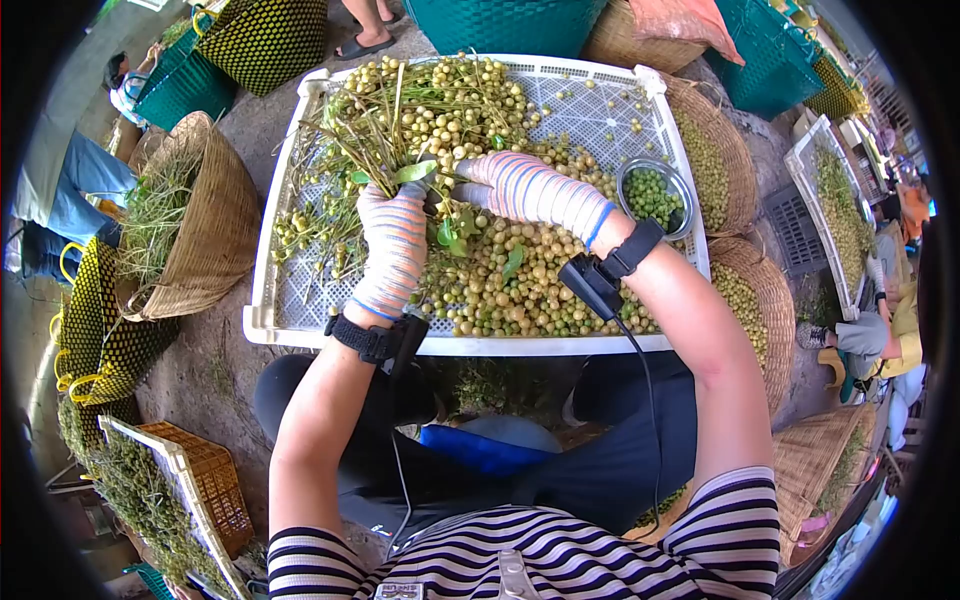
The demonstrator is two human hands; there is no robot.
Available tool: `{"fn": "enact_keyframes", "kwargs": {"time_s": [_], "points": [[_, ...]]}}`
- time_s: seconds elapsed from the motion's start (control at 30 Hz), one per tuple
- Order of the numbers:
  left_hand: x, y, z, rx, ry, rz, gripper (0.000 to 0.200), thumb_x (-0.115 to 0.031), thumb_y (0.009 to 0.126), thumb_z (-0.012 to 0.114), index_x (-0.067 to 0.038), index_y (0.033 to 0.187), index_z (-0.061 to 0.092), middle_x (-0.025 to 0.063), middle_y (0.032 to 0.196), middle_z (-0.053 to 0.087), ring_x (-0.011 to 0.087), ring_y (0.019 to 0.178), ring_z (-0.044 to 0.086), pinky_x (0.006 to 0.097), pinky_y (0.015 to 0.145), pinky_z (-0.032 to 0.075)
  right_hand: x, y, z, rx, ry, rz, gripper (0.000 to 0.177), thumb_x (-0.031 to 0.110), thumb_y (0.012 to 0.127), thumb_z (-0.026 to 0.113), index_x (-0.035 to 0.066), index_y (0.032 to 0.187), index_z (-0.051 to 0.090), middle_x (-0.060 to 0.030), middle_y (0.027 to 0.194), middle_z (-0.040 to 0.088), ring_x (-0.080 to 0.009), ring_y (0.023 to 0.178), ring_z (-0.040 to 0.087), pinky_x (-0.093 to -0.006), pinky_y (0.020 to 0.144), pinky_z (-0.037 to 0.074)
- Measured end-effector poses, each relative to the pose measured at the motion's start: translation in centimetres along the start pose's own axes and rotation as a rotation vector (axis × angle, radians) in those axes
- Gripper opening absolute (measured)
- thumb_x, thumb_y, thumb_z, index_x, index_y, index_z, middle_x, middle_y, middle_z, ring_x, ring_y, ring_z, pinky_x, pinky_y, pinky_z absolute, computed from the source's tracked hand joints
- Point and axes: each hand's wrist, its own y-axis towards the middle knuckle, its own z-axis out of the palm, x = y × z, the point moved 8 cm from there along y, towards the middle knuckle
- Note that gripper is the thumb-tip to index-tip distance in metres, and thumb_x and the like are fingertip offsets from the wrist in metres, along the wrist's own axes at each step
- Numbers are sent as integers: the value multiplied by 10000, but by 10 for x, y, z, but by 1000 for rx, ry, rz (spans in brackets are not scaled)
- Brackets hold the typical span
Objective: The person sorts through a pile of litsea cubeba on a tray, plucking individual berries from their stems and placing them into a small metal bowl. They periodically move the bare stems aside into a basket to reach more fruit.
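Note:
My left hand (388,235), in a striped glove, is closed around a bunch of fruit stems (375,150) with a few green leaves. My right hand (515,190), in a matching glove, reaches in from the right to the same bunch. Its grey fingertips are bent together beside the stems, and what they hold is hidden. Beneath both hands, small round yellowish fruits (530,285) cover much of a white mesh tray (480,345). More stemmed fruits (455,95) are heaped at the tray's far left.
A clear bowl of green fruits (652,195) sits on the tray's right side. Wicker baskets of fruit (745,150) adjoin that side. A wicker basket of stems (205,235) stands left, near teal baskets (500,25). Other people (885,330) sit around.

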Motion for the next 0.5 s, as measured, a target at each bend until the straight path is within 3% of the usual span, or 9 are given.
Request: {"fn": "enact_keyframes", "kwargs": {"time_s": [0.1, 0.13, 0.2, 0.23, 0.27, 0.33, 0.4, 0.47, 0.5], "points": [[14, 8, -11, -133, -88, -7, 216, 2, 795, 553, 1, 1007, 596, 66, 885, 633, 146, 715, 586, 257, 636, 476, 8, 0, -5, 44, -141, 116, 403, 409, 889, 453, 38, 950, 597, -151, 759, 628, -285, 724, 616, -399, 678, 477], [23, 14, -18, -157, -148, -32, 210, -25, 811, 544, 2, 1013, 593, 64, 882, 631, 146, 714, 584, 257, 646, 478, 4, -4, -5, 199, -21, 267, 405, 408, 887, 447, 37, 962, 592, -140, 714, 629, -288, 688, 618, -396, 661, 482], [30, 16, -22, -190, -212, -74, 216, -91, 857, 497, 6, 1028, 588, 62, 881, 621, 144, 693, 571, 254, 657, 479, 0, -2, -3, 223, 33, 256, 389, 375, 880, 447, 34, 997, 590, -160, 824, 628, -309, 780, 610, -396, 730, 474], [57, 30, -26, -32, -405, -197, 225, -84, 867, 479, 17, 1038, 583, 73, 895, 625, 150, 685, 576, 254, 643, 481, -2, -1, -2, 243, 87, 251, 378, 343, 873, 446, 30, 1032, 588, -179, 935, 627, -330, 872, 602, -395, 798, 466], [48, 26, -29, -112, -321, -145, 238, -97, 878, 457, 19, 1046, 580, 82, 908, 626, 155, 690, 580, 254, 642, 485, -6, -4, 1, 341, 131, 315, 380, 330, 870, 448, 28, 1057, 583, -187, 989, 617, -319, 916, 594, -384, 823, 460], [26, 15, -24, -194, -237, -97, 252, -110, 890, 436, 21, 1053, 576, 91, 921, 627, 160, 694, 584, 254, 641, 488, -20, 4, 4, 216, 93, 127, 379, 321, 863, 454, 32, 1073, 579, -178, 970, 628, -318, 899, 598, -385, 817, 459], [23, 9, -14, -154, -281, -199, 184, 3, 746, 621, -45, 889, 516, 44, 769, 589, 144, 605, 549, 271, 538, 453, -10, 7, -8, 157, 91, 81, 379, 322, 861, 454, 32, 1071, 580, -171, 975, 630, -318, 895, 600, -387, 816, 460], [22, 11, -18, -196, -267, -170, 183, 2, 743, 626, -45, 882, 516, 42, 760, 584, 145, 588, 544, 273, 528, 448, -21, -3, -8, 303, -157, 334, 354, 349, 869, 485, 37, 962, 622, -193, 858, 635, -347, 821, 611, -417, 733, 480], [20, 12, -22, -233, -251, -140, 183, 2, 740, 631, -44, 875, 516, 41, 750, 579, 146, 571, 540, 275, 519, 444, -23, -3, -7, 305, -158, 334, 354, 349, 869, 485, 37, 962, 622, -193, 858, 635, -347, 821, 611, -417, 733, 480]]}}
